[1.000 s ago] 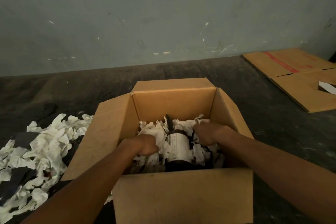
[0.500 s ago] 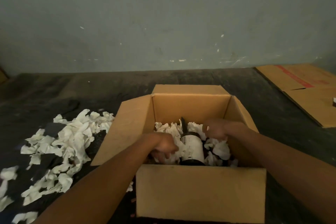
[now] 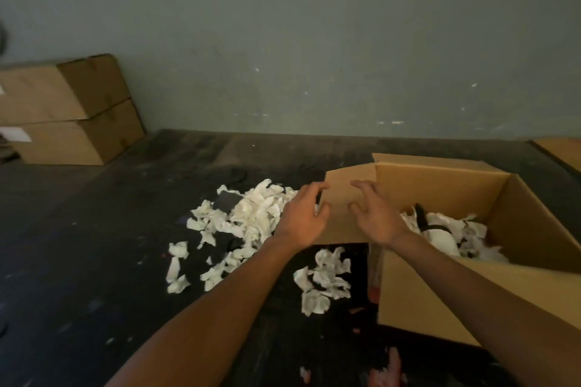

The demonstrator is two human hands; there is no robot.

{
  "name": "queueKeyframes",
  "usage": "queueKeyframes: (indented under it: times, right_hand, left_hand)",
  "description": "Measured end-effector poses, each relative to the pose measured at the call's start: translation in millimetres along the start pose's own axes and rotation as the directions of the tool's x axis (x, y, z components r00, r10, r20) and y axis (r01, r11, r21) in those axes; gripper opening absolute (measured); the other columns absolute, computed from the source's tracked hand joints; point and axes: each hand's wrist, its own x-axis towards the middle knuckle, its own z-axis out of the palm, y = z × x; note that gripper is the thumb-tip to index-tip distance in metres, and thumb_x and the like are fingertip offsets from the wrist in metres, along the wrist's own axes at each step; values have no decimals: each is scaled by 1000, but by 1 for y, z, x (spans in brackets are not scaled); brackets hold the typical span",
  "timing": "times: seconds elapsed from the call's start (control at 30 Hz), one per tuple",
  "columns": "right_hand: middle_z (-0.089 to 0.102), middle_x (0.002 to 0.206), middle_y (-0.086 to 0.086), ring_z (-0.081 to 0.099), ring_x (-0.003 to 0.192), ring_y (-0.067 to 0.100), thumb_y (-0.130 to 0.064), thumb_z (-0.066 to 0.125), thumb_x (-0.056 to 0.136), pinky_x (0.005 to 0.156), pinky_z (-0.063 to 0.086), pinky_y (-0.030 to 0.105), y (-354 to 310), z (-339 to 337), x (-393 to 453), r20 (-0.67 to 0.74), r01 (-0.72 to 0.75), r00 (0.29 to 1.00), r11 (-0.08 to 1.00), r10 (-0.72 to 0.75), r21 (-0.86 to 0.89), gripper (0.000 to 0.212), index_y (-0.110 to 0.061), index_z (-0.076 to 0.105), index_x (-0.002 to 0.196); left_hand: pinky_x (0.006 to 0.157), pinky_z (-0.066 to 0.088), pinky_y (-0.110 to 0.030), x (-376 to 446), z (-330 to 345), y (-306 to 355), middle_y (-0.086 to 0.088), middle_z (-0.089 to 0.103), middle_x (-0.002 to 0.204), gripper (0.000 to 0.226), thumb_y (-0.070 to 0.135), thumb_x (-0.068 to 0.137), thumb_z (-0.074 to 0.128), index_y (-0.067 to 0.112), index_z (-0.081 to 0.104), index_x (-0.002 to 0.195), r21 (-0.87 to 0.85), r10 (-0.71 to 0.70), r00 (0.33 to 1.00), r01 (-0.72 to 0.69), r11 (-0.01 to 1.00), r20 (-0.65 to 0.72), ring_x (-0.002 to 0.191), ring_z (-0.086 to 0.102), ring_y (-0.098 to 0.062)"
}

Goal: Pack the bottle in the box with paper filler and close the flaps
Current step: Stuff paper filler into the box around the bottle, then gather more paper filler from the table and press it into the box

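Note:
An open cardboard box (image 3: pixel 440 292) stands on the dark floor at the right. Inside it a dark bottle (image 3: pixel 438 234) with a white label lies among crumpled white paper filler (image 3: pixel 468 229). The box's left flap (image 3: pixel 342 207) sticks out to the left. My left hand (image 3: pixel 301 214) hovers with spread fingers over the flap's left edge and holds nothing. My right hand (image 3: pixel 375 214) is spread above the flap, near the box's left wall, and is empty too. A loose pile of white paper filler (image 3: pixel 251 217) lies on the floor left of the box.
Two closed cardboard boxes (image 3: pixel 66 110) are stacked against the wall at the far left. More paper scraps (image 3: pixel 323 280) lie in front of the flap. A flattened cardboard sheet (image 3: pixel 562 151) shows at the right edge. A grey wall runs behind.
Both hands have come out of the box and moved left over the left flap. The view has swung left, so the box now sits at the right.

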Motion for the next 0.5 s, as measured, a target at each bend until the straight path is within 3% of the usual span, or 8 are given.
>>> queueKeyframes:
  times: [0.13,0.23,0.3,0.4,0.5]
  right_hand:
    - [38,148,3,37,137,18,-24,54,98,113,34,35,-66,74,-38,-29,123,992,990,-121,73,46,-21,43,142]
    - [33,152,3,30,142,18,-29,55,98,114,33,35,-82,139,-66,8,93,996,994,-93,58,48,-24,41,144]
    - [23,159,5,20,148,23,-38,53,97,117,31,42,-76,176,-84,62,-16,998,1000,16,4,55,-28,35,148]
    - [1,165,7,1,152,30,-53,48,95,121,17,50,-46,212,-109,150,-229,956,961,252,-154,68,-34,18,154]
    - [-12,165,8,-8,151,35,-66,39,92,121,8,55,-8,224,-127,108,-365,904,880,413,-304,78,-37,3,155]
  left_hand:
    - [111,37,-50,-67,-48,-73,2,41,150,48,42,98,49,29,38,143,3,-122,991,122,993,-48,135,43,-18]
    - [113,34,-54,-124,-65,-130,0,28,159,66,50,93,54,32,24,150,64,-263,965,263,963,-19,144,31,-20]
    - [116,26,-59,-163,-68,-164,-2,10,164,85,57,86,60,35,11,153,160,-379,924,367,916,49,150,15,-26]
    - [118,9,-61,-216,-62,-205,-4,-15,165,115,68,75,66,36,-11,154,274,-560,808,505,819,185,150,-8,-35]
    - [118,-3,-58,-249,-51,-233,-10,-27,160,140,91,54,58,35,-27,150,343,-631,745,547,764,217,147,-18,-43]
